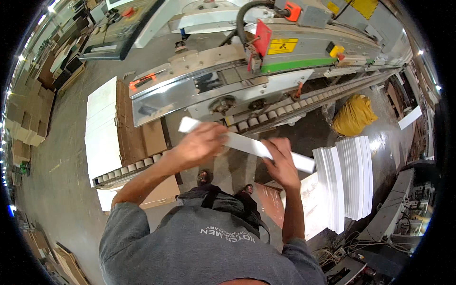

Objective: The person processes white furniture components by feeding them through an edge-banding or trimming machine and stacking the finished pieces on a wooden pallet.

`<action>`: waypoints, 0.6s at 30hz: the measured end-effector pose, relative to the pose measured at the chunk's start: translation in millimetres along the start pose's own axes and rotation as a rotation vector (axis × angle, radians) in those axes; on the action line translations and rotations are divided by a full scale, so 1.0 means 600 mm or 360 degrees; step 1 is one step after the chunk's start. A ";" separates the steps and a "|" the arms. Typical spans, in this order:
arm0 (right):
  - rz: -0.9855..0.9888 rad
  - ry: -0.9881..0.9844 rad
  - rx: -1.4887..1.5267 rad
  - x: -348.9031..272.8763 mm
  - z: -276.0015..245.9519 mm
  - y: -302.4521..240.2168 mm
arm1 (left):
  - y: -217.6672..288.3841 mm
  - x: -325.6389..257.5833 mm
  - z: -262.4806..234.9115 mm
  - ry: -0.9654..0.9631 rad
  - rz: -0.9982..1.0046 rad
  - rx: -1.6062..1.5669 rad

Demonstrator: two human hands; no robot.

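A long, narrow white board (247,144) is held across the front of my body, tilted down toward the right. My left hand (205,139) is closed around it near its left end. Farther along the strip, my right hand (282,160) grips it with the thumb beneath and the fingers over the top; this hand is slightly blurred. Just beyond the board lies the roller track (266,117) of a long grey machine (304,43). Beside my right hand stand stacks of similar white boards (328,183).
Another roller section (128,169) runs at my left, beside a stack of white panels (102,128) and brown cardboard (141,142). A yellow sack (354,116) rests on the floor at the right. Cables (361,244) lie near equipment at the lower right.
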State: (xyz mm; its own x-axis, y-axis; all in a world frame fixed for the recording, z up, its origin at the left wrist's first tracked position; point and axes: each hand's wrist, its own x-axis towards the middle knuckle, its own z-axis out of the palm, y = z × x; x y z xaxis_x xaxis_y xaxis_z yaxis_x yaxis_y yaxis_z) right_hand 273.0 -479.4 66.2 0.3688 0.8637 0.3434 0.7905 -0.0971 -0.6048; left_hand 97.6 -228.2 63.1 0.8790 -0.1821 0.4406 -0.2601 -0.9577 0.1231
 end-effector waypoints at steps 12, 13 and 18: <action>-0.0676 -0.0013 0.0010 0.353 0.310 -0.016 | -0.229 -0.233 -0.091 0.0313 -0.0679 0.0098; -0.0665 -0.0012 0.0012 0.360 0.332 -0.017 | -0.251 -0.239 -0.084 0.0323 -0.0743 0.0099; 0.0185 0.0407 0.0652 0.358 0.405 -0.047 | -0.344 -0.266 -0.045 0.0366 -0.0675 0.0088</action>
State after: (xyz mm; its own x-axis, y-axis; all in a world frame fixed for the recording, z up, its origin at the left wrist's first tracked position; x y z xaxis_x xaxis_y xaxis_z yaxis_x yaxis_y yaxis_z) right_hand 210.8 -171.2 -17.6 0.5916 0.7049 0.3912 0.4988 0.0612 -0.8645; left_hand 0.1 4.8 -8.8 0.7905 0.2748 0.5474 0.1289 -0.9484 0.2898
